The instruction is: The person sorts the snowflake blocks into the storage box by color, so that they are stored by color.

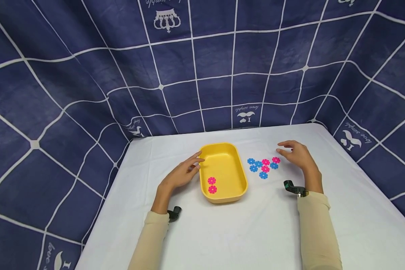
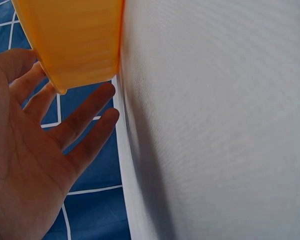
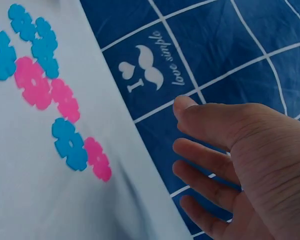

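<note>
A yellow plastic tray [image 1: 222,170] stands on the table, with two pink notched discs [image 1: 212,185] lying at its near left end. My left hand [image 1: 182,173] is at the tray's left rim, fingers spread and relaxed, the fingertips right at the edge. In the left wrist view the tray wall [image 2: 75,45] hides some of the fingertips. To the right of the tray lies a loose group of blue discs [image 1: 258,164] and pink discs [image 1: 265,169], shaped like small cogged flowers. My right hand [image 1: 297,154] hovers just beyond the group's right side, loosely bent and holding nothing.
A white cloth [image 1: 256,225] covers the table. Dark blue curtains [image 1: 212,60] with white grid lines enclose its back and sides. Each wrist carries a small black camera, such as the right camera [image 1: 294,188].
</note>
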Demonstrator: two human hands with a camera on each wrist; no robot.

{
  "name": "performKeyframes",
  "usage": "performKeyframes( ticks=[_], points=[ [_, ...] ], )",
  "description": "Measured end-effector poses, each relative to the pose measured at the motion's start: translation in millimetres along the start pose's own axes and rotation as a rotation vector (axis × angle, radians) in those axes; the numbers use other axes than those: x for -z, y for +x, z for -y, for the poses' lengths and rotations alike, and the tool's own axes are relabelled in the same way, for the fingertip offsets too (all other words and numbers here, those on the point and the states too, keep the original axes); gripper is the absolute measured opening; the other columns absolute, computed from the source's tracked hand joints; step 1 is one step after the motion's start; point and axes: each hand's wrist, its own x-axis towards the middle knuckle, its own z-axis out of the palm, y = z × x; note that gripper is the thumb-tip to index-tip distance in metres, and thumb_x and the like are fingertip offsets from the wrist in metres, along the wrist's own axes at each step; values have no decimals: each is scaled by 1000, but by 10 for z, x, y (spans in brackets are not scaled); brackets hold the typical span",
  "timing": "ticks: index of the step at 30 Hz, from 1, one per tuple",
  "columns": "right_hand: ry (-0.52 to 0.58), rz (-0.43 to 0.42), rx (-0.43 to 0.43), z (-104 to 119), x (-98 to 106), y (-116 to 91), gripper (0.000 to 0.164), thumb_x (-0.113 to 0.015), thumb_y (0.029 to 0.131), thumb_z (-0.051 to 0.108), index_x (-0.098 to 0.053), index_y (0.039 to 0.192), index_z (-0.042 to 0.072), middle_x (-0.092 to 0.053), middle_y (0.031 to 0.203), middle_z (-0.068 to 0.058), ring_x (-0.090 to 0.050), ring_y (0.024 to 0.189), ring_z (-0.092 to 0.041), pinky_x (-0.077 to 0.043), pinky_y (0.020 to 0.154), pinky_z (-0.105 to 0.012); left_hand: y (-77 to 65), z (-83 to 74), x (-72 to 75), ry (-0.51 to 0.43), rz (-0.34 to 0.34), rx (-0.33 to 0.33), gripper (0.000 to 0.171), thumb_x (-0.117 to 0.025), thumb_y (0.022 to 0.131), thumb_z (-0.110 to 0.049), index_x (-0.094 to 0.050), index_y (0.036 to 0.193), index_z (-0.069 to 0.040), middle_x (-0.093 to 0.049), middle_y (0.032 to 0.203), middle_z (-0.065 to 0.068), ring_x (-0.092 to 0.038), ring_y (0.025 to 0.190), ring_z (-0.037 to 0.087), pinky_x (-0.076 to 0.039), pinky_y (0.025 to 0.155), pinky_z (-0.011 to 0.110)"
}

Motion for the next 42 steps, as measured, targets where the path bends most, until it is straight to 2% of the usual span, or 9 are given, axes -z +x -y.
performKeyframes(
  ticks=[7, 13, 20, 27, 42],
  points=[
    [3, 85, -42, -104, -48, -5, 49, -68, 107, 30, -63, 144, 0, -49, 155, -34, -35, 149, -57, -30, 120, -74, -8, -9, -4, -10, 2, 12, 41, -54, 114, -24, -60, 154, -14, -30, 177, -10, -61, 138, 24, -51, 114, 46],
    [-9, 129, -55, -164, -59, -32, 46, -69, 104, 21, -64, 143, -2, -52, 153, -34, -38, 147, -55, -31, 121, -72, -3, -7, -2, -9, 6, 7, 42, -54, 114, -24, -60, 154, -14, -29, 177, -10, -60, 138, 24, -51, 115, 46],
    [-30, 160, -57, -234, -82, -25, 46, -73, 100, 18, -66, 142, -2, -52, 152, -34, -40, 146, -54, -32, 121, -71, 1, -9, 8, -2, 5, 6, 42, -53, 115, -26, -59, 155, -14, -29, 177, -9, -61, 137, 25, -51, 115, 47],
    [-34, 134, -63, -256, -159, 18, 42, -73, 100, 16, -68, 138, -1, -49, 154, -34, -37, 148, -56, -31, 121, -71, -2, -9, -1, -18, 13, 8, 42, -53, 115, -24, -59, 155, -14, -29, 177, -9, -66, 131, 26, -51, 114, 46],
    [-80, 65, -2, -299, -255, 42, 39, -76, 100, 23, -73, 133, 2, -53, 152, -30, -37, 148, -54, -29, 121, -73, -14, -16, -5, -7, 13, 22, 42, -53, 115, -26, -59, 155, -15, -28, 177, -10, -65, 131, 24, -51, 114, 46]
  ],
)
